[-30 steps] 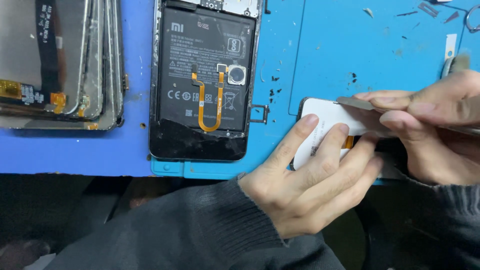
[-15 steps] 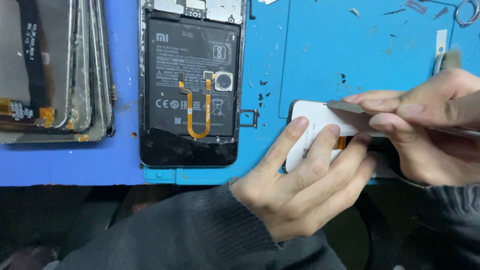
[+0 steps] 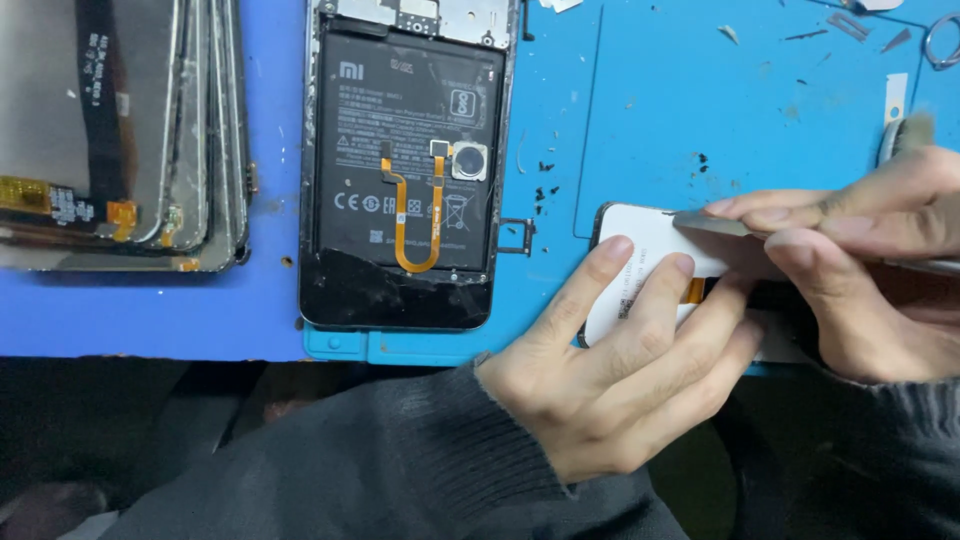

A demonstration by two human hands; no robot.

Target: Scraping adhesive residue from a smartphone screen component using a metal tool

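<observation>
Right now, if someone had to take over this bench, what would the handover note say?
Left hand: fingers spread flat on the white panel, pinning it to the blue mat.
Right hand: pinching a thin metal blade, its tip at the panel's top edge.
Open phone, back cover off, battery and orange ribbon cable exposed, lies apart to the left. Stack of screens at far left.
Done: phone opened. Left: the blade is only at the edge; whether anything has lifted cannot be told.

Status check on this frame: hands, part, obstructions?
Left hand pinning white-backed panel. Right hand working thin metal blade at its edge. Opened phone alongside, apart.
</observation>
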